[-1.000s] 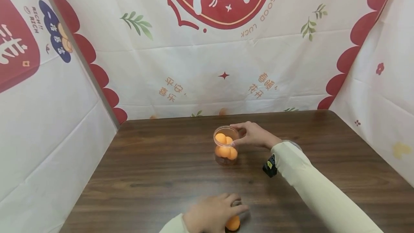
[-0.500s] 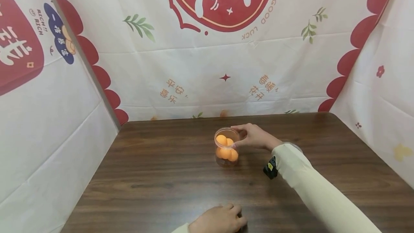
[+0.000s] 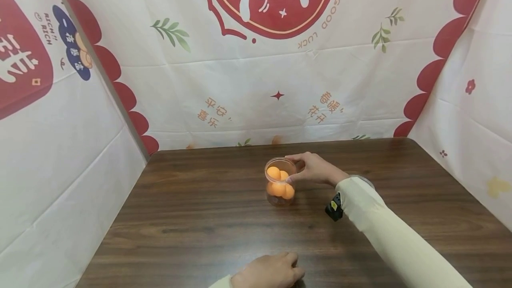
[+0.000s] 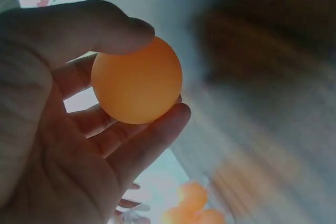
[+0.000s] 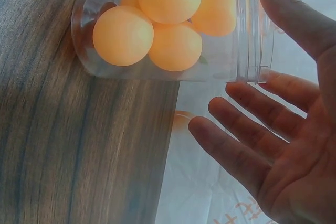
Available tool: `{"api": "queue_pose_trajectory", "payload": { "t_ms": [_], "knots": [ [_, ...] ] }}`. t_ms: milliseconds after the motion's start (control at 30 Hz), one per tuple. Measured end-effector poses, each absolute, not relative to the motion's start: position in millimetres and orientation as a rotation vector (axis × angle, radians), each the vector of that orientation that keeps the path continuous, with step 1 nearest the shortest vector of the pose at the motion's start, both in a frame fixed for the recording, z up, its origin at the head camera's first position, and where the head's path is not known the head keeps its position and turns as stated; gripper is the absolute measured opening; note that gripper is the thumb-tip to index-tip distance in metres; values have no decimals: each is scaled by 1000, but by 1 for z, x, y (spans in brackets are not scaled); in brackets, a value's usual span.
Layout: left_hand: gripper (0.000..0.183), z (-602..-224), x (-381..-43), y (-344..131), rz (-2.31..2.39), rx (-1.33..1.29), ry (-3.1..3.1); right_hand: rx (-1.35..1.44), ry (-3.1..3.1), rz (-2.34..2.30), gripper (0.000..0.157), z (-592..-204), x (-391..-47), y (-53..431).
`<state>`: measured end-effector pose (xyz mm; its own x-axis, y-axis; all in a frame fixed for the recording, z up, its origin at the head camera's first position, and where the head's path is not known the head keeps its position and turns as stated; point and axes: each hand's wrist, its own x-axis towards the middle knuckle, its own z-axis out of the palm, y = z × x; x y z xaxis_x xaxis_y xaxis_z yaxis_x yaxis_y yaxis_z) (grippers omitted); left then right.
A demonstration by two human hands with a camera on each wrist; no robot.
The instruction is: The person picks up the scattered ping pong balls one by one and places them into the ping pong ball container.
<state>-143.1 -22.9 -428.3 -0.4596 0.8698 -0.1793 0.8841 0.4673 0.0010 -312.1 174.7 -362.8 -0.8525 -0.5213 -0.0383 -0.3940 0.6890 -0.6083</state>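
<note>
My left hand [image 3: 269, 272] is low near the front of the table. In the left wrist view its thumb and fingers pinch an orange ping-pong ball [image 4: 137, 81]; the head view hides this ball behind the hand. Farther back, a clear plastic jar [image 3: 276, 200] stands upright without a lid, holding several orange ping-pong balls [image 5: 123, 36]. My right hand [image 3: 314, 169] grips the jar's rim from the right, thumb on the near side. In the right wrist view, the other fingers extend past the rim.
The brown wood-grain table [image 3: 192, 217] has a printed white cloth [image 3: 240, 79] hanging behind it and along both sides. A clear round edge [image 3: 365, 180] shows behind the right sleeve [image 3: 384, 221]. A small black device [image 3: 334, 208] sits at the right wrist.
One second ago an orange ball showed beneath my blurred left hand. That hand has since moved slightly toward me and settled, covering the ball. My right hand keeps its hold on the jar.
</note>
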Motion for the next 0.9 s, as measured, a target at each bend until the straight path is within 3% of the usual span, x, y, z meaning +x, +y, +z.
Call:
{"api": "queue_pose_trajectory", "payload": {
  "t_ms": [333,500,900],
  "knots": [
    [23,-406,-158,-30,-159,1691,2742,-717,2711,-888,76,-358,-313,175],
    [23,-398,-169,-33,-161,1729,2782,-724,2708,-897,78,-360,-313,173],
    [25,-351,-216,-54,101,1598,2966,-747,2705,-930,78,-366,-312,174]
  ]
}}
